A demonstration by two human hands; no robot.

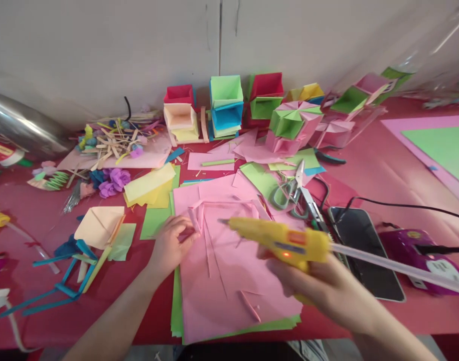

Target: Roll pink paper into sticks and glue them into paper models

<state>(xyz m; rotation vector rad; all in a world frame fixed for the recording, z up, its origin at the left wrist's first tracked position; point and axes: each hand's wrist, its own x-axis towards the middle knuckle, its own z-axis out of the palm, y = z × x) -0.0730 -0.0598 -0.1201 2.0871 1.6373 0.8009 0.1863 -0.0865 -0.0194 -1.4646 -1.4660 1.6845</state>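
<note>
My right hand (pixel 319 286) grips a yellow hot glue gun (pixel 289 241) with its light lit red. Its nozzle points left over a stack of pink paper (pixel 237 271), and a clear glue stick (pixel 387 265) sticks out of its back. My left hand (pixel 172 243) pinches the corner of a folded pink paper strip (pixel 196 218), which bends into a frame-like shape on the stack. The nozzle is near the strip, apart from my left fingers. Thin pink strips and a small folded piece (pixel 250 306) lie on the same paper.
Scissors (pixel 299 175), a phone (pixel 364 250) and a purple box (pixel 417 255) with a cable lie to the right. Folded paper boxes (pixel 227 90) stand along the wall. Blue sticks (pixel 65 286), yellow sheets (pixel 154 185) and purple paper flowers (pixel 114 183) lie to the left.
</note>
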